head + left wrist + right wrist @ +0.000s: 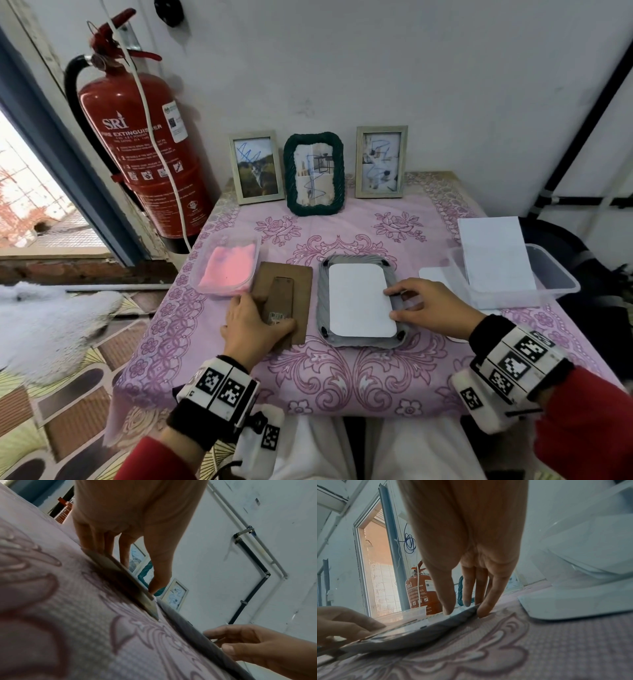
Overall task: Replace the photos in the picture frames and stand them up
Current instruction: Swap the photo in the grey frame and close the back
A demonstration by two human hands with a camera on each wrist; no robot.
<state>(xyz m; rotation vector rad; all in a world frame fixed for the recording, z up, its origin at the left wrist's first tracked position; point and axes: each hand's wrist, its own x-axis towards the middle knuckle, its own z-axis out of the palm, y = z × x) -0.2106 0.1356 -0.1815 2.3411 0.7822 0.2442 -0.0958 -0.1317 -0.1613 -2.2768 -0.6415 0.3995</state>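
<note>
— While the grey frame [359, 301] lies face down mid-table with a white photo [359, 299] seated in its back, which step would you say this is?

— Closing it up, I'd judge. The brown backing board [286, 301] lies just left of it, so next it must be lifted, laid over the photo and fastened.

— And the left hand [253, 325]?

— Fingers loosely curled, thumb and fingertips pinching the board's near edge.

— The right hand [428, 305]?

— Thumb [448, 601] on top, fingers curled at the frame's right edge, gripping it steady against the tablecloth [342, 377].
</note>
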